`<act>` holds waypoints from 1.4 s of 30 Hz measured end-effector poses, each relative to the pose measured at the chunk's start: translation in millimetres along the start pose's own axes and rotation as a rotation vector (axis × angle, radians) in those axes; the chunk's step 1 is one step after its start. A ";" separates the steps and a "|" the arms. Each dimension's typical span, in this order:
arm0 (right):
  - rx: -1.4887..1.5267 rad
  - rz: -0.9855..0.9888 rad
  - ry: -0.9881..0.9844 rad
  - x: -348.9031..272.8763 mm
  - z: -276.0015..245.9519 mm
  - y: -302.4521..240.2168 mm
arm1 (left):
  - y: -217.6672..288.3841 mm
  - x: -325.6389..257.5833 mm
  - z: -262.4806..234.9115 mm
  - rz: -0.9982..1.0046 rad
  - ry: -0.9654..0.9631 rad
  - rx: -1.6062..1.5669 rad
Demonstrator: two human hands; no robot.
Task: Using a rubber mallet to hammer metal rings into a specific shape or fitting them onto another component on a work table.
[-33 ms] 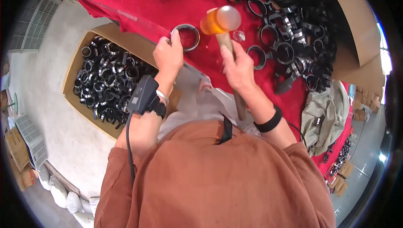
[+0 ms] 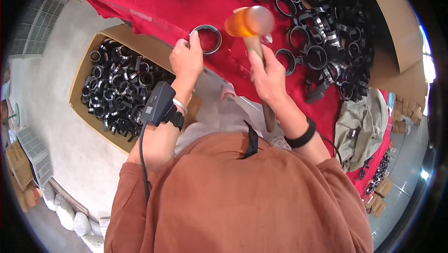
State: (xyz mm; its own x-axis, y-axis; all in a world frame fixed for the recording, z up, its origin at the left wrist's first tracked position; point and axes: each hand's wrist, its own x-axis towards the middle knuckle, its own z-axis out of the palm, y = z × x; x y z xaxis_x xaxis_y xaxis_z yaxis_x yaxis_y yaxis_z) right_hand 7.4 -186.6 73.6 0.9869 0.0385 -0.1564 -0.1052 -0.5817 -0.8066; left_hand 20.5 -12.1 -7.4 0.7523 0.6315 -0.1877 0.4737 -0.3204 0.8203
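Observation:
My left hand (image 2: 186,58) pinches the near left side of a black ring with a silvery inner band (image 2: 208,39), held at the edge of the red-covered table (image 2: 154,3). My right hand (image 2: 269,76) is wrapped round the wooden handle of a mallet (image 2: 254,47). The amber, translucent mallet head (image 2: 249,21) is raised to the right of the ring, apart from it and slightly blurred. Beyond my right hand lies another black ring (image 2: 285,62) on the red cloth.
A heap of black rings with arms (image 2: 322,34) covers the table's right side, against a cardboard sheet (image 2: 396,24). At the left stands an open cardboard box (image 2: 80,83) full of similar rings (image 2: 116,85). A grey-green cloth (image 2: 361,129) hangs at the right.
The mallet and my right hand have shifted slightly to the right. My left hand and the ring have barely moved.

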 end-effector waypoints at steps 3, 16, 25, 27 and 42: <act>-0.028 -0.119 -0.021 -22.2 -14.4 5.7 | -2.6 3.4 0.2 -0.088 -0.035 -0.066; -0.107 -0.133 -0.146 -40.5 -1.6 19.0 | -31.2 1.1 -27.8 -0.002 -0.567 -0.577; 0.037 -0.252 0.044 -45.4 3.4 17.1 | -24.5 -7.2 -34.5 -0.082 -0.674 -0.454; -0.201 -0.258 -0.011 -41.8 6.9 13.2 | -25.6 -5.1 -33.3 -0.072 -0.697 -0.471; -0.091 -0.183 -0.176 -52.1 -3.4 12.4 | -32.2 -1.1 -38.2 0.061 -0.665 -0.465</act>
State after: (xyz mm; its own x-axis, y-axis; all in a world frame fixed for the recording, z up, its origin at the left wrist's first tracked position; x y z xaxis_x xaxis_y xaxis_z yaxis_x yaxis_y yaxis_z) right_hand -44.9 -198.6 73.6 0.9513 0.2854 -0.1161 0.0920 -0.6226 -0.7771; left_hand -13.2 24.5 -13.0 0.9545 0.0236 -0.2974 0.2948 0.0779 0.9524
